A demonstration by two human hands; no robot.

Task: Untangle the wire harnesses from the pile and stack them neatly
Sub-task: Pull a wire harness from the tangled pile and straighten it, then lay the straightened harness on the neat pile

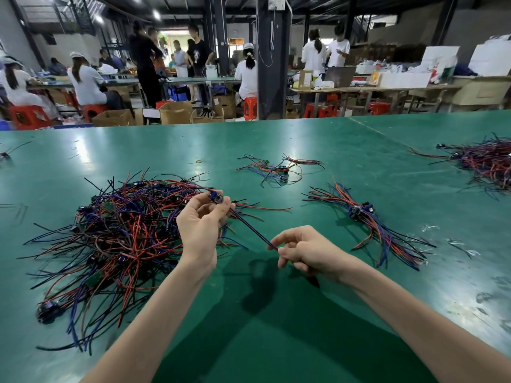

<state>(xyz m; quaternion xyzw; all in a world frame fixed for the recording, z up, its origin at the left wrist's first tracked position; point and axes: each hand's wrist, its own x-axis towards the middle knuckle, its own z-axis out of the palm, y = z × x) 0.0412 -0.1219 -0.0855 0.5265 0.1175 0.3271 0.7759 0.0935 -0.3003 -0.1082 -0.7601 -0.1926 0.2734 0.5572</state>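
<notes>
Head view: one harness (250, 226) is stretched diagonally between the hands, its connector pinched by the left hand (200, 225), its wires gripped by the right hand (304, 251); the neat stack (367, 217) is seen beyond the right.

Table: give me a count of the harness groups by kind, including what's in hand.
Tangled piles: 2 (near-left pile, far-right pile)
Loose cluster: 1
Aligned stack: 1
Held harness, pinched between left hand and right hand: 1
Total: 5
Stray wires at the left edge are cut off and not counted.
</notes>
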